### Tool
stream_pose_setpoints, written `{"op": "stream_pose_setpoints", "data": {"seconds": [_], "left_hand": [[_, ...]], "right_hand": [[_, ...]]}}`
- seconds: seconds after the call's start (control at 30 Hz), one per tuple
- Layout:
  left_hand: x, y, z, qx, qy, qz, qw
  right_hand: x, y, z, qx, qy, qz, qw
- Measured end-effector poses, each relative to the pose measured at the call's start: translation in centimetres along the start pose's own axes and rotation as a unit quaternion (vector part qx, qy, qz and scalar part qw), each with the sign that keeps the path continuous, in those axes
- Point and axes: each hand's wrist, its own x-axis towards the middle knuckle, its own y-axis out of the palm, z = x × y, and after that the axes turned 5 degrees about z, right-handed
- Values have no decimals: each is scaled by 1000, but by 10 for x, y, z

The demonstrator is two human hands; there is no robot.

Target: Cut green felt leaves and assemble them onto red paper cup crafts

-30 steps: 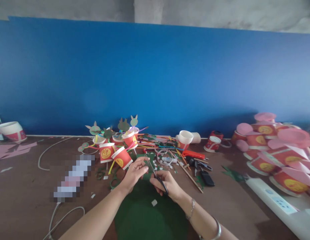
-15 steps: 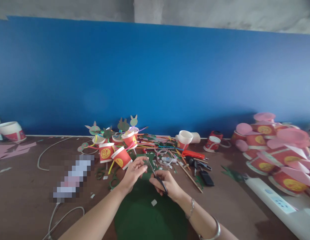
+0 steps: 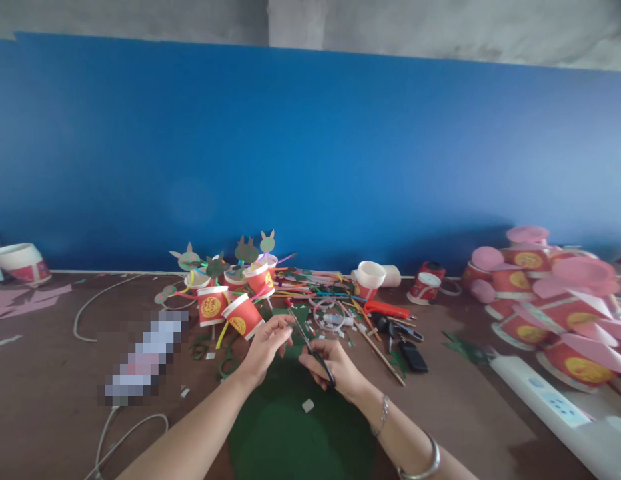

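Observation:
My right hand (image 3: 335, 368) grips a pair of black-handled scissors (image 3: 315, 357), their blades angled up and to the left. Close by the blades is my left hand (image 3: 268, 343), thumb and fingers pinched together; whatever it holds is too small to make out. Both hands are above a dark green sheet (image 3: 300, 447) with a small pale square (image 3: 308, 405) lying on it. Just beyond my left hand, a tilted red paper cup (image 3: 244, 316) stands among several cups topped with green animal-head cut-outs (image 3: 247, 252).
Colourful sticks (image 3: 310, 290), a white cup (image 3: 370, 279), keys with a black fob (image 3: 413, 357) and a wooden stick (image 3: 385, 360) lie behind and right. Red-and-pink cup figures (image 3: 530, 287) crowd the right, near a white power strip (image 3: 540, 393). A cable (image 3: 135, 423) runs at left.
My left fingertips have shifted very slightly beside the scissor blades. Otherwise, both hands and the things on the table look the same.

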Motion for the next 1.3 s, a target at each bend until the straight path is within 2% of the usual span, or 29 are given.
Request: {"op": "stream_pose_setpoints", "data": {"seconds": [0.37, 0.53, 0.73, 0.83, 0.97, 1.1, 1.2, 1.3], "left_hand": [[1, 0, 4, 7, -1, -16, 1000], [1, 1, 0, 26, -4, -36, 999], [1, 2, 0, 48, -14, -40, 998], [0, 2, -4, 103, 20, -3, 994], [-3, 2, -5, 207, 36, 97, 973], [-6, 2, -1, 283, 47, 121, 950], [-7, 1, -1, 351, 79, 67, 931], [-7, -1, -2, 420, 121, -60, 897]], "right_hand": [[2, -2, 0, -20, 1, -8, 1000], [7, -4, -3, -35, 13, -75, 996], [9, -9, -6, -16, -13, -148, 989], [9, -11, -7, -7, -25, -153, 988], [10, -11, -10, -8, -29, -153, 988], [10, -11, -11, -3, -27, -151, 988], [10, -11, -10, -5, -22, -150, 988], [9, -10, -8, -3, -19, -149, 989]]}}
